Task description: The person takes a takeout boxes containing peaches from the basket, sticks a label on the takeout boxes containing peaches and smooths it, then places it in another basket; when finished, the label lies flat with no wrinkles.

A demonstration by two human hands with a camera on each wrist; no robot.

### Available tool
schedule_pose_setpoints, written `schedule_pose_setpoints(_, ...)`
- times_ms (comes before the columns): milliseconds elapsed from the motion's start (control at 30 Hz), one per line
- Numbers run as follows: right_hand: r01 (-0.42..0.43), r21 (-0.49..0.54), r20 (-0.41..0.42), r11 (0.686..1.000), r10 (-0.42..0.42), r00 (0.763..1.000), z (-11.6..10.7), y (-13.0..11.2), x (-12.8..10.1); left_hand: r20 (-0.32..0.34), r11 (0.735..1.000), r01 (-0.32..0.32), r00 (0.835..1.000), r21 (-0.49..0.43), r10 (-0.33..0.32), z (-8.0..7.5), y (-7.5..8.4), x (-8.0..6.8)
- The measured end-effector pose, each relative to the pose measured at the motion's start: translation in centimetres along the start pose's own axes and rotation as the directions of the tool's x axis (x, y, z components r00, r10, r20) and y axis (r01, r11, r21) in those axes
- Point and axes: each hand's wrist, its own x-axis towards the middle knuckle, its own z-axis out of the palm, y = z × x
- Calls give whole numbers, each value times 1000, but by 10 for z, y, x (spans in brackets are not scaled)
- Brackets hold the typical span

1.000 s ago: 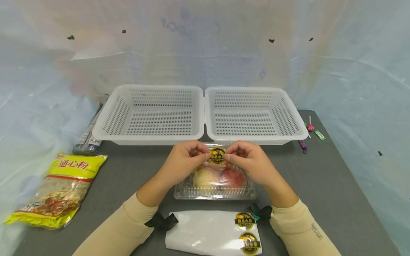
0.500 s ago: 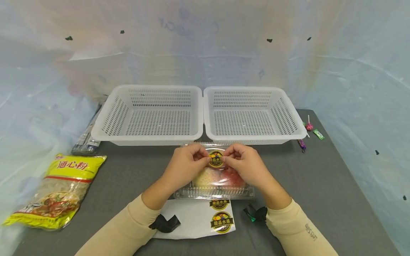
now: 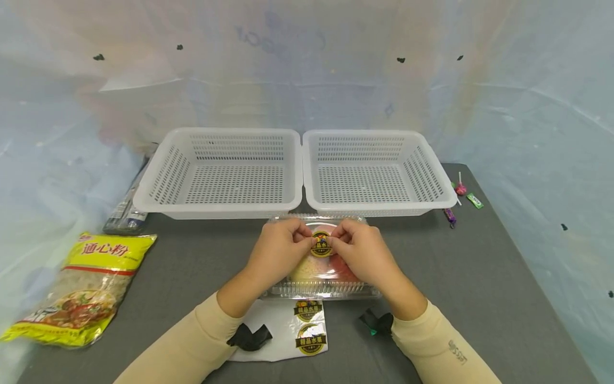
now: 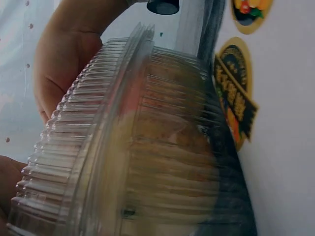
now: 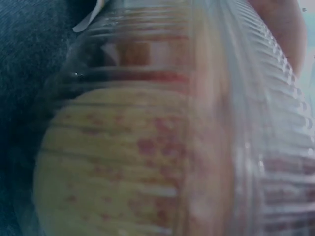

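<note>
1. We are lowering the sticker (image 3: 321, 244) nearer the clamshell box (image 3: 324, 288) lid than before — left hand (image 3: 280, 248) and right hand (image 3: 361, 250) both pinching it.
2. We are counting two baskets (image 3: 225, 205) and two stickers left on the backing sheet (image 3: 283, 330).

通心粉 on yellow bag (image 3: 79, 288), 精品水果 on round stickers (image 3: 309, 325) of white sheet (image 3: 268, 333)

A round black-and-yellow sticker (image 3: 321, 243) sits flat atop a clear ribbed clamshell box (image 3: 324, 288). The box lies closed on the counter (image 3: 479, 277), holding two apples (image 3: 312, 269), one yellowish, one red.
</note>
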Motion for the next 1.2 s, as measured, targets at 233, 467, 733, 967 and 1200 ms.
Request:
schedule_pose_setpoints(233, 0, -120, -24, 993, -3, 1000, 4, -3, 1, 12, 998, -19, 1000, 61, 18, 5, 0, 1)
schedule_pose_setpoints(467, 23, -171, -32, 985, -29, 999, 6, -2, 1, -8, 995, -20, 1000, 95, 20, 8, -1, 1)
schedule_pose_setpoints(733, 8, -121, -14, 993, -10, 1000, 0, -1, 2, -21, 996, -39, 999, 85, 41, 7, 0, 0)
schedule_pose_setpoints(967, 10, -119, 22, 993, -8, 1000, -3, -1, 5, -22, 993, -57, 998, 101, 59, 6, 1, 0)
schedule_pose_setpoints(1200, 27, -120, 31, 992, -24, 999, -2, -1, 6, -16, 991, -58, 998, 122, 60, 5, 2, 0)
